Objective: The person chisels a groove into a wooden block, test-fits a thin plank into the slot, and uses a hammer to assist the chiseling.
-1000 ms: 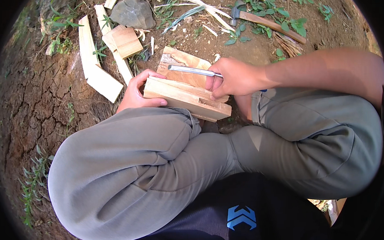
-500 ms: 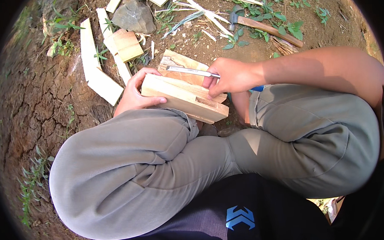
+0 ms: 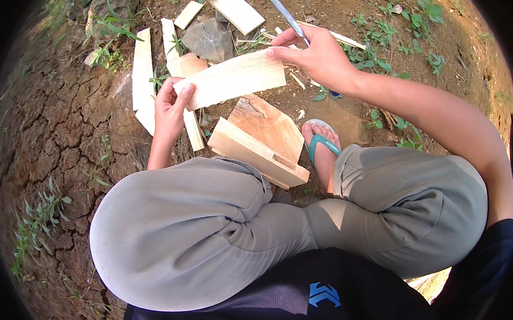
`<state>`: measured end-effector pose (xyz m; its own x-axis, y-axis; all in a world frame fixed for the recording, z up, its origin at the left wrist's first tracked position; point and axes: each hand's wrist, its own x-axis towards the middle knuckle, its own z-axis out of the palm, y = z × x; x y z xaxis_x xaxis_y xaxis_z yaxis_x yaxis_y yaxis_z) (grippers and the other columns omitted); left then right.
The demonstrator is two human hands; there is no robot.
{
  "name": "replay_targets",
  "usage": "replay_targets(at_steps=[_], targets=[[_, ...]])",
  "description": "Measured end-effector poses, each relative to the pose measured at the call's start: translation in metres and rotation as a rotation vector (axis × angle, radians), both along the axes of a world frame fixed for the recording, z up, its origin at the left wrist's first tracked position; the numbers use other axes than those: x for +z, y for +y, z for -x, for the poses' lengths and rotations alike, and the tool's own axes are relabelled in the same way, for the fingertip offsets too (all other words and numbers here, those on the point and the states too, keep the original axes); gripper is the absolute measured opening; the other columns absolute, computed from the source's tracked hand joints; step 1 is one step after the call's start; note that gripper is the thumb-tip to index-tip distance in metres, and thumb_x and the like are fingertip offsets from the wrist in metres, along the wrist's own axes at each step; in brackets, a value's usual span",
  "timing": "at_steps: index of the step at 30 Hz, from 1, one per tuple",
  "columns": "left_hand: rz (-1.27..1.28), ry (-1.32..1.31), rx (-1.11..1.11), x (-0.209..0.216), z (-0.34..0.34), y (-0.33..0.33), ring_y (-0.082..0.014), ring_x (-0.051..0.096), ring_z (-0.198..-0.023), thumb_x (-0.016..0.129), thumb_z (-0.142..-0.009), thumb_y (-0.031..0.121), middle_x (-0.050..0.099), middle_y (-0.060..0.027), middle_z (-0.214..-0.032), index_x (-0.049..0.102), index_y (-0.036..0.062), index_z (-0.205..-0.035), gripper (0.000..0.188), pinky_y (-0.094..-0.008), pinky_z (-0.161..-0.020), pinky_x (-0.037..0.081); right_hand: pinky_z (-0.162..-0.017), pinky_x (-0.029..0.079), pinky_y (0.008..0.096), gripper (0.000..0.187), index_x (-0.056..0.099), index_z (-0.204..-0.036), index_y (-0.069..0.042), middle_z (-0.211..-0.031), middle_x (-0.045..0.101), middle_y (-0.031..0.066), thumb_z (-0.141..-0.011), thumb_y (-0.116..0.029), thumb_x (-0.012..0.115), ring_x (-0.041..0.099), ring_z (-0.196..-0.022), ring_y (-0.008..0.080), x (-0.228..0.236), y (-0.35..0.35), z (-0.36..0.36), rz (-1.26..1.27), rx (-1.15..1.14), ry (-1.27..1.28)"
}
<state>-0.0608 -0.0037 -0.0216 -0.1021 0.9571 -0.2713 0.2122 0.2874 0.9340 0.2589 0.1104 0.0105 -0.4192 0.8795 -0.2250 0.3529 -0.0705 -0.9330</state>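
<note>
Above the ground I hold a thin pale wooden board [image 3: 230, 78] tilted between both hands. My left hand [image 3: 171, 109] is closed on its left end, thumb on top. My right hand [image 3: 323, 54] pinches the right end with the thumb, and also holds a chisel [image 3: 284, 13], its steel blade pointing up and away; most of its blue handle is hidden behind the hand. Below, between my feet, stands a thick wood block [image 3: 253, 151] with a slot cut in its top edge. A wider brown-stained board [image 3: 269, 128] leans or joins behind it; I cannot tell which.
Several pale wood strips [image 3: 142, 70] lie on the cracked soil at the left. A grey rock [image 3: 208, 41] sits beyond the board, with another flat board [image 3: 237, 11] behind it. My right foot in a teal flip-flop [image 3: 324, 148] is beside the block. Green weeds [image 3: 377, 34] grow at the far right.
Both hands have left the slotted block, which now stands by itself. They have moved up and away, and now hold a thin board. The chisel has swung from lying sideways to pointing away.
</note>
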Motion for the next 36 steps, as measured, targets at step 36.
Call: replay_targets(at_steps=[36], targets=[[0.151, -0.395, 0.667, -0.023, -0.010, -0.085, -0.0346, 0.064, -0.115, 0.050, -0.085, 0.000, 0.057, -0.0256, -0.133, 0.029, -0.0041, -0.149, 0.067, -0.0481, -0.089, 0.060, -0.077, 0.051, 0.0385, 0.053, 0.067, -0.110, -0.003, -0.096, 0.072, 0.0095, -0.073, -0.032, 0.093, 0.065, -0.088, 0.0228, -0.107, 0.021, 0.109, 0.440, 1.272, -0.310]])
